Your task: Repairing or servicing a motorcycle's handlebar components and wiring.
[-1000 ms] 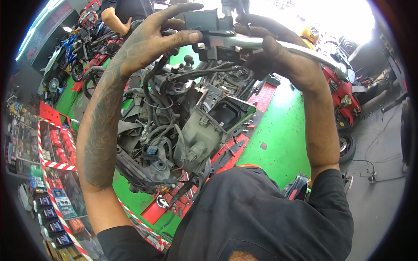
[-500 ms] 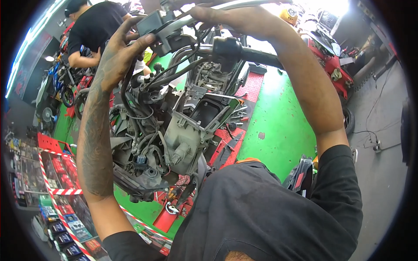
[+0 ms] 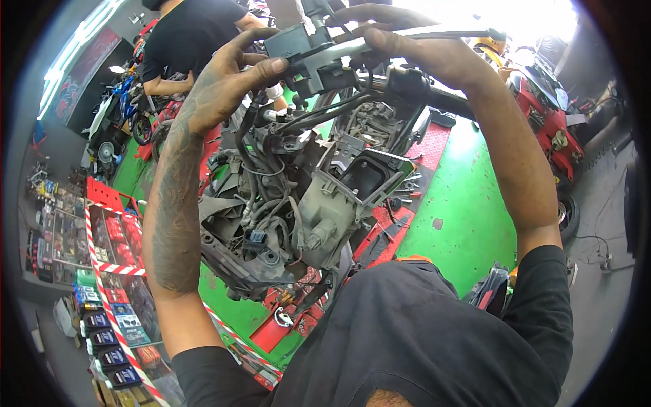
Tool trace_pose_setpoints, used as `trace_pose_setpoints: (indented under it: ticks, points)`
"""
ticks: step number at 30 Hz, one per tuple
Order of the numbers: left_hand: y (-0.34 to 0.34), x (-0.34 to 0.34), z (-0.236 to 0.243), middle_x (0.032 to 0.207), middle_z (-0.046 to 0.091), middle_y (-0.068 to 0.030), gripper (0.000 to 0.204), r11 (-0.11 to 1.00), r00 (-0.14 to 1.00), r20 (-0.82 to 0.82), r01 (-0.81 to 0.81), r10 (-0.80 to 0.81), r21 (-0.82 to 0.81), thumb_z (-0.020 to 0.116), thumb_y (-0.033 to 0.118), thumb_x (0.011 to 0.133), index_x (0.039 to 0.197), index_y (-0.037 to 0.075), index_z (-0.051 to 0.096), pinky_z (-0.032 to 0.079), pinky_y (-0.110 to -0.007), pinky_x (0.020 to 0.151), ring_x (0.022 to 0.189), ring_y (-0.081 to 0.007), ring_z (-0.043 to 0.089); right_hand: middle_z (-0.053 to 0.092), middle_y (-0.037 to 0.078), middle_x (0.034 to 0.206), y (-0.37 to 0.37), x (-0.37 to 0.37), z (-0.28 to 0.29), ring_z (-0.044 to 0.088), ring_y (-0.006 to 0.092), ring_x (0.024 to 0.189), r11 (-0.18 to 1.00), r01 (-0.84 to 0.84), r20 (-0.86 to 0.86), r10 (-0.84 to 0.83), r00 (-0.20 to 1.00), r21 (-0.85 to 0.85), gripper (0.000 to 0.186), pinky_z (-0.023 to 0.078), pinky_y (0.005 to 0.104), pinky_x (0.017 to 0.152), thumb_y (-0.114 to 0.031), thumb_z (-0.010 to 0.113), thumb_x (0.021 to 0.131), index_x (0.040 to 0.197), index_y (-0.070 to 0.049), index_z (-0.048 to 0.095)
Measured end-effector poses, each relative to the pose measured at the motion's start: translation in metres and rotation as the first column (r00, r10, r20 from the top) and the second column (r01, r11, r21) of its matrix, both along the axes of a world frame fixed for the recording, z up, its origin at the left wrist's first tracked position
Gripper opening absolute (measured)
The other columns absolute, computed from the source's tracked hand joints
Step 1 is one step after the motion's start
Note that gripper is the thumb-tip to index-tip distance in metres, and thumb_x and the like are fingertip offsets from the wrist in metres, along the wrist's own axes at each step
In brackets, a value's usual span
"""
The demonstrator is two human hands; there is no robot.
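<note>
My left hand (image 3: 227, 85) is closed around one end of a dark, boxy brake master cylinder (image 3: 298, 44), its thumb at the near corner. From that block a silver lever (image 3: 434, 32) runs to the right. My right hand (image 3: 427, 57) pinches the lever near its base, thumb in front and fingers partly hidden behind. Below hangs a stripped motorcycle front, with a bare handlebar (image 3: 447, 98) and its black fitting (image 3: 407, 85), several hoses and cables (image 3: 247, 139), and a dusty grey plastic housing (image 3: 319, 210) with an open black compartment.
A person in black (image 3: 193, 41) works at the far left beside other motorcycles. Hand tools (image 3: 410, 186) lie on a red lift plate (image 3: 434, 146) over the green floor (image 3: 451, 203). A display case (image 3: 112, 285) with striped tape stands left; a red motorcycle (image 3: 542, 122) stands right.
The view has shifted, so the whole scene sits farther right in it. Both hands keep hold of the brake master cylinder and its lever; the lever shows more fully beyond my right hand.
</note>
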State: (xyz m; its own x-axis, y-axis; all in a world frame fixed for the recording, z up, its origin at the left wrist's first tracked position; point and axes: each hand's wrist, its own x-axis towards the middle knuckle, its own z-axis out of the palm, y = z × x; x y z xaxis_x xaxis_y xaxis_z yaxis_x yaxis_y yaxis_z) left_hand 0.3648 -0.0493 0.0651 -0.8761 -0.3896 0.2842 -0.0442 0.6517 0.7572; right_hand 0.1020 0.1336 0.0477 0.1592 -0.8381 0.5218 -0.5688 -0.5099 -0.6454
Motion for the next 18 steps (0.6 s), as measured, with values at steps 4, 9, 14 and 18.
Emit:
trace_pose_setpoints:
  ticks: [4, 9, 14, 18]
  points:
    - [0.012, 0.003, 0.005, 0.106, 0.075, -0.0149, 0.06, 1.0, 1.0, 0.017, -0.007, 0.007, -0.017, 0.078, 0.028, 0.094, 0.143, 0.004, 0.053, 0.051, -0.034, 0.092, 0.101, -0.0179, 0.07, 0.062, 0.021, 0.137, 0.012, 0.015, -0.005, 0.066, 0.0283, 0.118, 0.997, -0.072, 0.189, 0.062, 0.98, 0.043, 0.073, 0.057, 0.0376, 0.096, -0.053, 0.067, 0.097, 0.146, -0.001, 0.052]
    - [0.017, 0.016, 0.0, 0.105, 0.075, -0.0094, 0.078, 0.978, 0.999, 0.008, 0.037, -0.036, -0.204, 0.086, 0.032, 0.085, 0.149, 0.01, 0.049, 0.052, -0.033, 0.089, 0.098, -0.0161, 0.068, 0.062, 0.022, 0.136, 0.028, 0.031, -0.018, 0.068, 0.0296, 0.115, 0.995, -0.061, 0.413, 0.022, 0.91, 0.081, 0.071, 0.058, 0.0395, 0.097, -0.048, 0.067, 0.099, 0.148, -0.001, 0.05]
    - [0.008, 0.038, -0.014, 0.094, 0.069, -0.0012, 0.082, 0.995, 0.995, 0.087, 0.049, -0.042, -0.082, 0.089, 0.033, 0.081, 0.151, 0.017, 0.051, 0.051, -0.031, 0.078, 0.087, -0.0114, 0.063, 0.062, 0.022, 0.137, 0.034, 0.041, -0.026, 0.07, 0.0311, 0.113, 0.998, 0.01, 0.445, -0.036, 0.895, 0.061, 0.07, 0.059, 0.0413, 0.097, -0.047, 0.066, 0.1, 0.147, 0.002, 0.049]
    - [0.008, 0.045, -0.017, 0.1, 0.075, -0.0075, 0.069, 0.943, 0.961, 0.258, -0.01, 0.101, -0.333, 0.082, 0.021, 0.088, 0.148, 0.006, 0.05, 0.055, -0.03, 0.082, 0.094, -0.012, 0.068, 0.061, 0.023, 0.138, 0.031, 0.036, -0.033, 0.07, 0.0319, 0.111, 1.0, 0.0, 0.506, -0.013, 0.863, 0.024, 0.068, 0.06, 0.0413, 0.096, -0.045, 0.067, 0.1, 0.147, 0.001, 0.049]
